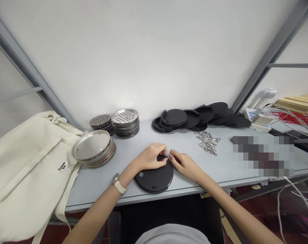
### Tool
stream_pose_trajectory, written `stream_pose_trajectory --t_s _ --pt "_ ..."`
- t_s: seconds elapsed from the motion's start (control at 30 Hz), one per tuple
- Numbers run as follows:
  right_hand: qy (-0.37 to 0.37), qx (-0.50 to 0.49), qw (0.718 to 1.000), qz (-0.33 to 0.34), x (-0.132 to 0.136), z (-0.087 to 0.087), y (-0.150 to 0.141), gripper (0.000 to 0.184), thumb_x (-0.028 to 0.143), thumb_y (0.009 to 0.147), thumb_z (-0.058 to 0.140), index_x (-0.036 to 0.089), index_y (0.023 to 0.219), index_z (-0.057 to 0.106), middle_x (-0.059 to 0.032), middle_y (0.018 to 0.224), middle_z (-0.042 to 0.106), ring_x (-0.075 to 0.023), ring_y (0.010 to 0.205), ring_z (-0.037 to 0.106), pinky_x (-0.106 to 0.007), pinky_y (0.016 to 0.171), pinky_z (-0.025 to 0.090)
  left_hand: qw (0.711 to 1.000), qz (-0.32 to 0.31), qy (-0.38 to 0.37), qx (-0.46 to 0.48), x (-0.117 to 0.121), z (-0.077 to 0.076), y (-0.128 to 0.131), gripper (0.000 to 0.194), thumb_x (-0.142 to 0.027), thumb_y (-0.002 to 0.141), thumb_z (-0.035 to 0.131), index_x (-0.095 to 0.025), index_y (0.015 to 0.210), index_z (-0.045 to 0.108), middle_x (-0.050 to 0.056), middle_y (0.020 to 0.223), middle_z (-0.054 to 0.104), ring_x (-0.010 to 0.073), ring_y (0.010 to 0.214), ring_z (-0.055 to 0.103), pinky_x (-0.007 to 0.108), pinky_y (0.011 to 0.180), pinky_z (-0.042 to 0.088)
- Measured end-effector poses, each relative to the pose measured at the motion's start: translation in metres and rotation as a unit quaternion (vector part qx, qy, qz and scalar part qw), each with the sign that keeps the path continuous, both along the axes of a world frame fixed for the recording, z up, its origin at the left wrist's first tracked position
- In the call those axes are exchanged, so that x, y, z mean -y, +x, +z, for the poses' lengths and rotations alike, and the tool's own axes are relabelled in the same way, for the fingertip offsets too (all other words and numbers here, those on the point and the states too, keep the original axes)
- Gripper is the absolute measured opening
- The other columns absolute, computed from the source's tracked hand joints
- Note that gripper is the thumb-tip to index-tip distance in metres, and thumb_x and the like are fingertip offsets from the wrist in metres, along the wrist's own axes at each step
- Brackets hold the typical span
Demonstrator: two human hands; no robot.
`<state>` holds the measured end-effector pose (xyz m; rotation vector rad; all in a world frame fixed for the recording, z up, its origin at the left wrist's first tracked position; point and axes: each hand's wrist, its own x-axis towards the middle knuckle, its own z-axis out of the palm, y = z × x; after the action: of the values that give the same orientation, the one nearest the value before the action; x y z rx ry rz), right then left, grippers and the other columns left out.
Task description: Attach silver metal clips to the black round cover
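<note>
A black round disc [152, 178] lies in front of me at the table's near edge, with a slot near its front and a small coloured round spot at its left. My left hand [152, 156] is closed at its far rim, thumb lying over the top face. Just right of it, my right hand [183, 164] pinches at the disc's upper right edge. A small dark and silvery piece shows between both sets of fingertips, too small to name. Along the disc's right edge runs a thin coloured strip. Several metal clips [208, 142] lie in a loose pile farther right.
Round metal plates stand in stacks at left [93, 145] and behind [125, 123]. More black discs [174, 117] lie overlapping along the wall. A cream bag [29, 176] leans at the far left. Red cord [296, 118] and white cables are at the right.
</note>
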<state>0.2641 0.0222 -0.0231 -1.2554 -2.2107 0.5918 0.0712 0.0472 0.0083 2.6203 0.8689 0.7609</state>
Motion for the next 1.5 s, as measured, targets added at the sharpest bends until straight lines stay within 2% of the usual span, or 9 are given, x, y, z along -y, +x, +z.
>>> stream_pose_trajectory --t_s 0.37,0.63,0.77,0.97,1.2,1.33,1.5 --pt "0.004 -0.019 1.000 -0.017 0.0018 0.0037 -0.0017 0.022 0.030 0.094 0.031 0.022 0.075 0.040 0.0049 0.058 0.041 -0.0119 0.051 0.041 -0.023 0.053 0.030 1.000 -0.003 0.004 0.000 -0.0008 -0.0011 0.0006 0.012 -0.017 0.076 0.054 -0.019 0.082 0.045 0.000 0.081 0.054 0.0147 0.076 0.050 0.027 0.074 0.041" --pt "0.013 -0.084 0.995 -0.061 0.0006 0.0055 0.0028 0.023 0.031 0.095 0.031 0.023 0.074 0.033 0.0061 0.058 0.036 -0.0117 0.052 0.037 -0.023 0.055 0.030 0.999 -0.009 0.020 -0.025 -0.0002 0.0017 0.0017 0.007 -0.012 0.079 0.048 -0.019 0.082 0.046 0.001 0.079 0.053 0.0153 0.075 0.050 0.028 0.074 0.041" --pt "0.000 -0.083 0.995 -0.047 0.0008 0.0051 0.0018 0.021 0.031 0.095 0.031 0.023 0.078 0.037 0.0056 0.060 0.039 -0.0120 0.053 0.040 -0.023 0.056 0.032 0.998 0.001 0.049 -0.036 0.0018 0.0030 0.0013 0.009 -0.017 0.079 0.051 -0.018 0.087 0.046 0.003 0.085 0.054 0.0172 0.081 0.050 0.030 0.077 0.041" --pt "-0.016 -0.047 0.998 0.024 -0.0007 0.0022 -0.0002 0.024 0.032 0.095 0.031 0.022 0.076 0.041 0.0035 0.062 0.045 -0.0130 0.055 0.043 -0.024 0.057 0.033 0.993 0.036 0.092 -0.066 0.0051 0.0044 0.0018 0.014 -0.022 0.080 0.053 -0.018 0.090 0.045 0.004 0.090 0.053 0.0192 0.082 0.050 0.032 0.077 0.042" --pt "-0.037 -0.061 0.997 -0.008 -0.0003 0.0036 0.0005 0.024 0.033 0.097 0.028 0.023 0.077 0.038 0.0040 0.061 0.046 -0.0135 0.055 0.046 -0.024 0.057 0.033 0.994 0.033 0.088 -0.064 0.0042 0.0038 0.0014 0.018 -0.021 0.082 0.052 -0.018 0.099 0.046 0.005 0.097 0.053 0.0203 0.091 0.052 0.034 0.082 0.043" --pt "-0.037 -0.049 0.998 0.001 -0.0005 0.0036 0.0002 0.025 0.033 0.097 0.027 0.023 0.076 0.036 0.0042 0.060 0.044 -0.0136 0.054 0.044 -0.024 0.057 0.033 0.994 0.034 0.091 -0.055 0.0044 0.0036 0.0015 0.024 -0.020 0.082 0.052 -0.018 0.105 0.045 0.007 0.104 0.052 0.0214 0.097 0.051 0.035 0.085 0.043" --pt "-0.031 -0.033 0.999 0.023 -0.0019 0.0015 -0.0003 0.024 0.032 0.097 0.027 0.023 0.079 0.040 0.0027 0.065 0.048 -0.0142 0.058 0.047 -0.024 0.058 0.033 0.992 0.023 0.098 -0.072 0.0039 0.0042 0.0021 0.011 -0.017 0.083 0.049 -0.018 0.094 0.048 0.005 0.093 0.054 0.0200 0.088 0.051 0.033 0.081 0.043"
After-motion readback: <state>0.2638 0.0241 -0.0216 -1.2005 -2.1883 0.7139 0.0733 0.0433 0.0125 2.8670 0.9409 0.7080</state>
